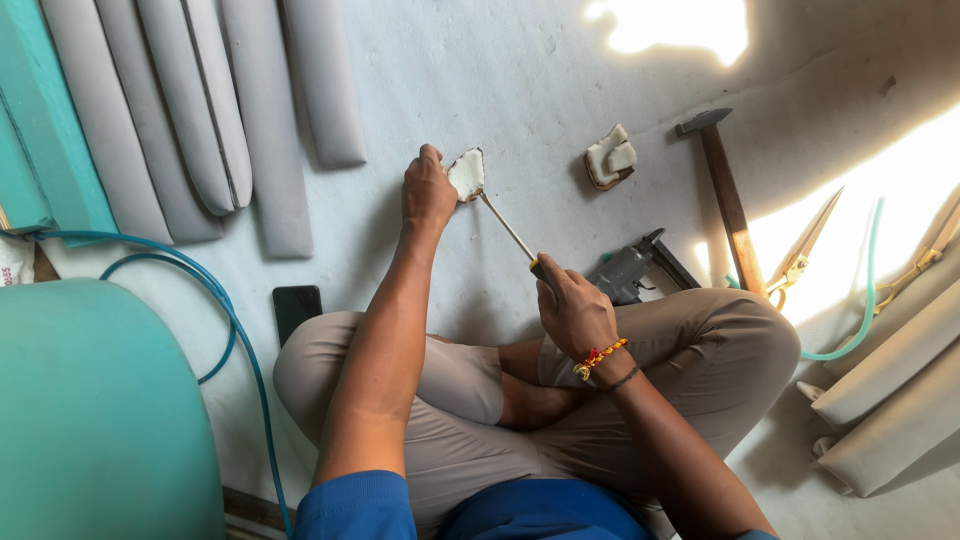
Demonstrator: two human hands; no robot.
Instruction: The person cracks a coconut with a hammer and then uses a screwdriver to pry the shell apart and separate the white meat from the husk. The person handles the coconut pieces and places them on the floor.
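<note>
Small white foam-padded wooden block (467, 175), on the floor beyond the crossed legs, is pinned by the left hand (428, 190); right hand (572, 310) clamps a thin metal-shafted screwdriver (507, 228) against it. Slippage risk: blade may skid toward the steadying fingers.

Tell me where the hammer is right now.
In the head view the hammer lies on the floor at upper right, beyond the right hand, between the small padded block and the scissors.

Grey cushions (190, 110), teal hose (215, 300), white foam piece (467, 175), brown-handled hammer (728, 200), black phone (296, 308)
</note>
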